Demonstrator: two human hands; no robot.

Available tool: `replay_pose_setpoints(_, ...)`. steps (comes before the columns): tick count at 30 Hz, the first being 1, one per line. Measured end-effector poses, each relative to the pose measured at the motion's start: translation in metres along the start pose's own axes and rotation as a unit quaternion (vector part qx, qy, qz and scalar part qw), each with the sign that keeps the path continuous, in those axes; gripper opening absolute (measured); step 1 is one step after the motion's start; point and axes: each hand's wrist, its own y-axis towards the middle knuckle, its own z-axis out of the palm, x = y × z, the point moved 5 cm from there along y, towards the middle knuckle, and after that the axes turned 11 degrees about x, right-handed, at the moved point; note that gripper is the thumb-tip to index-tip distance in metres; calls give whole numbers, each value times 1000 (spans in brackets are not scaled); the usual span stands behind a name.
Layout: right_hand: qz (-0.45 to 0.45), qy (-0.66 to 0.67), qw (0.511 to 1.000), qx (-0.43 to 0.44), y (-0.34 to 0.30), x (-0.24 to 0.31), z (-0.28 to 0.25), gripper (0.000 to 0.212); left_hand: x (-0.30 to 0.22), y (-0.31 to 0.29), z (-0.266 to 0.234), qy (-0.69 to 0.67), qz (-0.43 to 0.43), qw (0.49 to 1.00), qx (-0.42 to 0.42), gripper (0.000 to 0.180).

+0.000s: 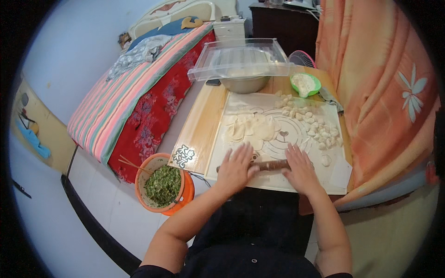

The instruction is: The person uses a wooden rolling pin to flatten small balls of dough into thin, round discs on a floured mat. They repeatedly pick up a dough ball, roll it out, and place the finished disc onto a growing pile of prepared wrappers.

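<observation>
Both palms rest on a dark brown rolling pin [273, 165] at the near edge of a white dough mat [221, 150]. My left hand [235, 170] lies flat over the pin's left end, fingers stretched forward. Over the right end my right hand [300, 169] lies the same way, fingers apart. Just beyond the pin, thin dough wrappers [250, 128] overlap in a loose pile. Several small dough pieces [322, 132] are scattered along the mat's right side, with one flattened piece [326, 160] nearer me. Any dough under the pin is hard to make out.
A green bowl [317, 87] of flour stands at the back right, near a metal basin [245, 85] under a clear plastic bin [204, 73]. Left of the table, an orange bucket [187, 191] holds chopped green filling [162, 186] and chopsticks [132, 162]. An orange curtain [371, 92] hangs at right.
</observation>
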Motion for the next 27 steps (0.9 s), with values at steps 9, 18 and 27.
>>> replay_pose_setpoints(9,-19,46,997,-56,-1,-1,-9,44,16,21,9,-220,-40,968,110,34)
replay_pose_setpoints(18,-63,27,980,-185,-49,27,-16,41,-2,62,21,-139,-64,976,155,23)
replay_pose_setpoints(27,-3,40,981,-192,-71,-9,-17,42,-21,75,17,-300,80,944,110,13)
